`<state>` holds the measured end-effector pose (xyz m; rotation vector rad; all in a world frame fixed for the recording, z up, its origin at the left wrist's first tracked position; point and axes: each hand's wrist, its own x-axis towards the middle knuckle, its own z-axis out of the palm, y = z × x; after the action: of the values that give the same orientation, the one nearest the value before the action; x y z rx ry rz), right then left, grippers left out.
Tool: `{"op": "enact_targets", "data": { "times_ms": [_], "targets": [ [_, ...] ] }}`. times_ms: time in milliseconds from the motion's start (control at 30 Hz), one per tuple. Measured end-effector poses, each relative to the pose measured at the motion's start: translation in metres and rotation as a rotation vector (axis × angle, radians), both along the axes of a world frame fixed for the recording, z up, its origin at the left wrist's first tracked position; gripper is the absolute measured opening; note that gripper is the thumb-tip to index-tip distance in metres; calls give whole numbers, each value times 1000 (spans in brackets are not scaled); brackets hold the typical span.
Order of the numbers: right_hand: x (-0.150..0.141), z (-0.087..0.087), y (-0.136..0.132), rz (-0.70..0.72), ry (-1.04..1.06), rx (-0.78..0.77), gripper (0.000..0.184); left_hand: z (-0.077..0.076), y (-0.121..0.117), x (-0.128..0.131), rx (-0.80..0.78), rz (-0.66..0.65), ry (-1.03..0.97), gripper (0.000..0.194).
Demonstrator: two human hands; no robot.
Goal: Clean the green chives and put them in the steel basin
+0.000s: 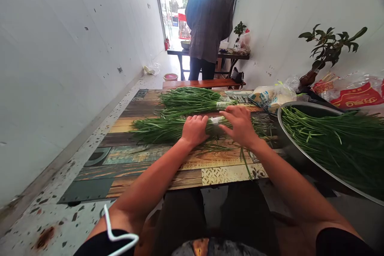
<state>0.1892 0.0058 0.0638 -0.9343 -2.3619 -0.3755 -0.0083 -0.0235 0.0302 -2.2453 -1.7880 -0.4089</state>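
A bunch of garlic chives (162,129), bound with a pale band near its stem end, lies across the wood-patterned table. My left hand (195,131) is closed over the bunch just left of the band. Around the stem end, my right hand (239,126) has thumb and forefinger on either side of the bunch; its other fingers are partly hidden. Just beyond lies a second banded bunch of chives (189,99), apart from both hands. Loose chive bits (216,146) are scattered on the table (144,172) under and near my hands.
At the right, a large metal basin (303,160) holds many loose chives. Behind it are plastic bags (273,97) and a potted plant (313,70). A wooden bench (204,84) stands past the table. Farther off, a person (208,20) stands at another table (177,52).
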Motion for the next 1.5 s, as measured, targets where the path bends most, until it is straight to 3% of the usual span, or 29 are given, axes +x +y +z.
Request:
{"op": "enact_targets", "data": {
  "times_ms": [67, 233, 333, 400, 533, 667, 700, 733, 800, 833, 900, 967, 1033, 1100, 1167, 1233, 1267, 1300, 1367, 1400, 1433, 1467, 1500],
  "targets": [
    [-3, 5, 6, 13, -17, -50, 38, -1, 0, -1, 18, -6, 8, 58],
    [-19, -1, 11, 60, -27, -152, 22, -2, -2, -3, 45, -46, 19, 52],
    [-25, 10, 15, -46, -41, -262, 26, -2, 0, -4, 56, -88, 37, 57],
    [-24, 24, 27, -144, -37, -430, 25, -3, 1, -6, 62, -131, 45, 62],
    [-9, 41, 66, -153, 86, -906, 22, 0, 1, -10, 110, -227, 8, 64],
    [20, 34, 74, -235, -47, -873, 27, 3, 0, -13, 249, -85, -155, 61],
    [27, 31, 67, -185, -81, -888, 30, 3, 1, -14, 276, -28, -192, 61],
    [33, 30, 57, -11, -133, -986, 31, 3, 2, -15, 293, 21, -217, 61],
    [40, 33, 30, 470, -195, -1321, 41, 1, 4, -16, 293, 78, -233, 61],
    [39, 37, 17, 665, -122, -1402, 50, 0, 5, -17, 277, 82, -226, 61],
    [29, 50, -3, 818, 260, -1263, 54, -3, 7, -17, 230, 57, -191, 60],
    [13, 66, -9, 682, 443, -958, 44, -4, 7, -17, 175, -21, -132, 58],
    [1, 79, 3, 447, 297, -661, 34, -4, 6, -17, 123, -127, -75, 59],
    [-2, 84, 23, 123, 61, -442, 29, -3, 5, -16, 97, -188, -63, 60],
    [6, 80, 41, -204, -249, -413, 26, -3, 4, -16, 118, -155, -112, 59],
    [18, 72, 45, -354, -499, -506, 20, -3, 5, -17, 172, -63, -191, 58],
    [23, 68, 42, -333, -595, -594, 18, -3, 6, -18, 199, -10, -227, 58],
    [26, 67, 35, -204, -671, -733, 18, -3, 6, -18, 220, 38, -255, 58],
    [23, 72, 17, 223, -632, -1056, 16, -4, 8, -19, 231, 103, -279, 60],
    [18, 78, 8, 423, -502, -1150, 20, -4, 8, -19, 224, 113, -275, 60],
    [11, 85, 1, 557, -337, -1158, 29, -5, 8, -19, 209, 108, -260, 59],
    [2, 92, -3, 605, -166, -1085, 35, -6, 8, -19, 191, 88, -236, 58],
    [-7, 99, -2, 568, 0, -949, 38, -6, 8, -19, 171, 56, -206, 57]
  ]
}}
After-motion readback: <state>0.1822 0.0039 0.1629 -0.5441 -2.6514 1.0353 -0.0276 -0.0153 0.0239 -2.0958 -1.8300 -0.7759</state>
